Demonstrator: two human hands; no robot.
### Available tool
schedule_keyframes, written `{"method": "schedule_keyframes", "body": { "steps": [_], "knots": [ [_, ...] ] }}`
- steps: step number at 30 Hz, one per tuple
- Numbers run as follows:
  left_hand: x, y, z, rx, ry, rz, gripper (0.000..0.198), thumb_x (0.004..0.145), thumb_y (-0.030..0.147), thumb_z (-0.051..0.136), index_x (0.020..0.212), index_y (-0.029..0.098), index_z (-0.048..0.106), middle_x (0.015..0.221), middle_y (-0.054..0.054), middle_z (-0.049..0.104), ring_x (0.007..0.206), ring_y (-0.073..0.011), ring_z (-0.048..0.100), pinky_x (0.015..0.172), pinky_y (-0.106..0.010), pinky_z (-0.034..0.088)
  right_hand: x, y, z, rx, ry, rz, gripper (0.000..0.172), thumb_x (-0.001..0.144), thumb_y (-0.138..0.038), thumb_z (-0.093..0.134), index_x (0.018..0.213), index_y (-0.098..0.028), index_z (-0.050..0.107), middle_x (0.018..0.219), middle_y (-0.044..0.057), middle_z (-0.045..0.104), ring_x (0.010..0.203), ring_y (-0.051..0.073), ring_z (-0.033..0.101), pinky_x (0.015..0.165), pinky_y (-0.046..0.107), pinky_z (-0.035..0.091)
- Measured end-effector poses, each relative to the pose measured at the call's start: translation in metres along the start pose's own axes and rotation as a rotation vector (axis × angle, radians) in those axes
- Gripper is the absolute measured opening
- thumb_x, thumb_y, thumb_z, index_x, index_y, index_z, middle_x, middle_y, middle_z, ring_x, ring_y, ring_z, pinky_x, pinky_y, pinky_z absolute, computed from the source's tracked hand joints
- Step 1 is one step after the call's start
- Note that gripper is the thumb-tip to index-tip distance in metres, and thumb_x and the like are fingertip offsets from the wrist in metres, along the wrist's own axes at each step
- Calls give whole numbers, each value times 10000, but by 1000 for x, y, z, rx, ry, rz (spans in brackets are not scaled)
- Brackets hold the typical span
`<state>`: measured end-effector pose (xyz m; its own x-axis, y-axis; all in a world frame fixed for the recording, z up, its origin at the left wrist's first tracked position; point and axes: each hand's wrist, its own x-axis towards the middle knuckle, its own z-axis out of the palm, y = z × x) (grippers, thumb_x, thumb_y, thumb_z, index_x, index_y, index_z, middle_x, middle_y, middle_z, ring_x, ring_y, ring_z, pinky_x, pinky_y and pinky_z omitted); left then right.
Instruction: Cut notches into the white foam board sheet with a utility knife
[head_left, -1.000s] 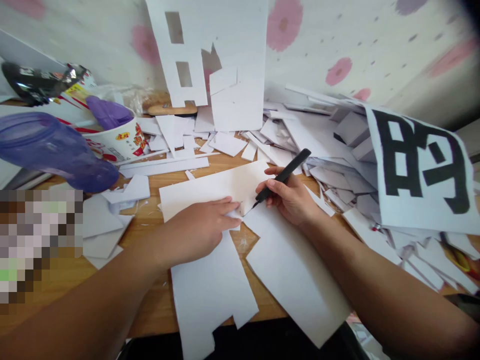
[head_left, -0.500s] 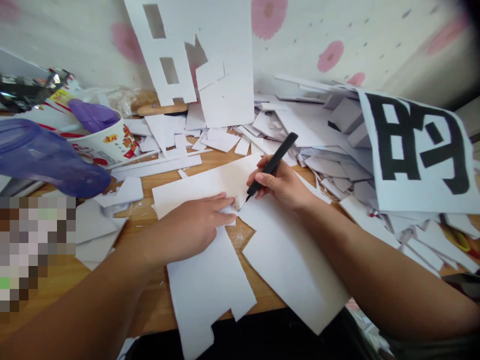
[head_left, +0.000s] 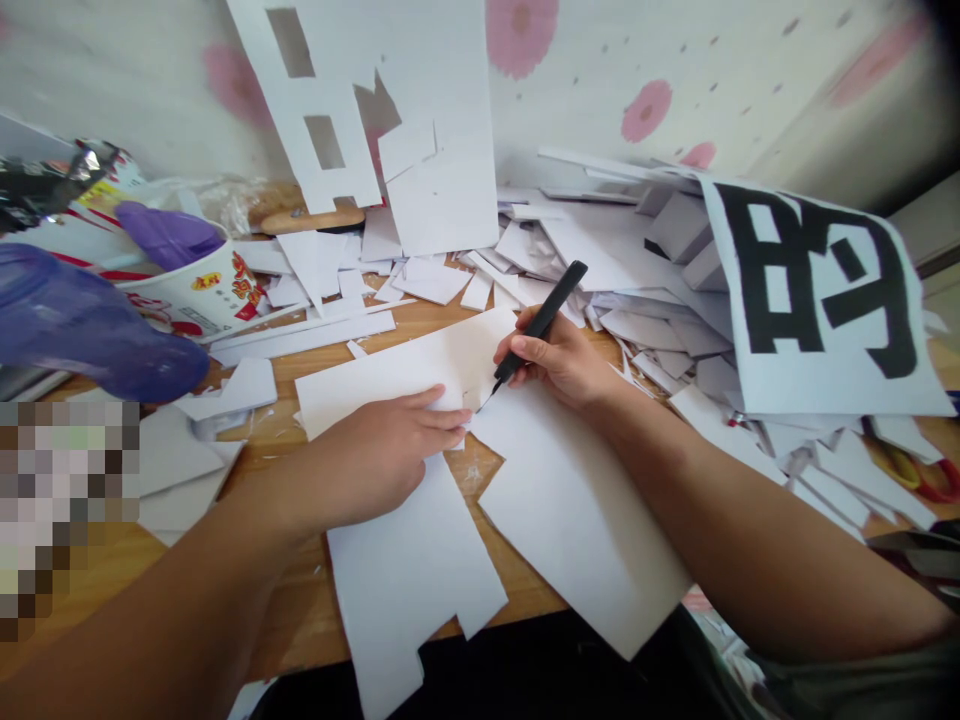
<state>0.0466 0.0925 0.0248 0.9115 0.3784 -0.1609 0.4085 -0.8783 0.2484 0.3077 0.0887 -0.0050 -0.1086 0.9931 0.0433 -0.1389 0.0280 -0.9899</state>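
My right hand (head_left: 559, 360) grips a black craft knife (head_left: 553, 302) like a pen, its thin blade slanting down to the white foam board (head_left: 577, 500). The tip rests at or just above the board, close beside my left fingertips. My left hand (head_left: 386, 450) lies flat on the board with its fingers stretched out and slightly spread, holding nothing. The board has an angular notch in its lower middle where the wooden table (head_left: 472, 472) shows through. Its near edge reaches past the table's front edge. My left palm hides part of the board.
A white panel with cut-outs (head_left: 442, 210) leans on the wall. White offcuts (head_left: 660, 330) pile up at the right, under a sheet with a large black character (head_left: 840, 390). At left stand a paper tub (head_left: 202, 290) and a purple translucent bottle (head_left: 97, 320). Scissor handles (head_left: 900, 468) show far right.
The view has turned slightly right, so things appear shifted left. The knife tip has moved a little beside my left fingertips. My left index and middle fingers are somewhat further apart.
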Motion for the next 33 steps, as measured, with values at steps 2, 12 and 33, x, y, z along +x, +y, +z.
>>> {"method": "schedule_keyframes", "body": {
  "steps": [2,12,33],
  "knots": [
    [0,-1,0,3,-5,4,547,843,49,410,1334,170,619,1463,22,498,1464,-225,290,1203,-385,311,0,0,-1,-8,17,-3,441,784,-417,762,975,-221,417,819,11,729,553,126,623,519,260,523],
    [0,0,1,-3,-47,-35,576,830,43,429,1364,184,594,1488,29,476,1477,-216,264,1209,-365,298,-1,0,-3,-8,100,15,483,742,-448,774,989,-228,422,815,16,718,645,163,662,541,277,538],
    [0,10,1,44,117,-32,457,867,65,455,1230,220,684,1383,19,617,1393,-213,452,1145,-365,404,1,8,-4,60,180,-34,461,713,-428,816,915,-210,463,751,12,725,613,142,658,531,232,477]
  ]
}}
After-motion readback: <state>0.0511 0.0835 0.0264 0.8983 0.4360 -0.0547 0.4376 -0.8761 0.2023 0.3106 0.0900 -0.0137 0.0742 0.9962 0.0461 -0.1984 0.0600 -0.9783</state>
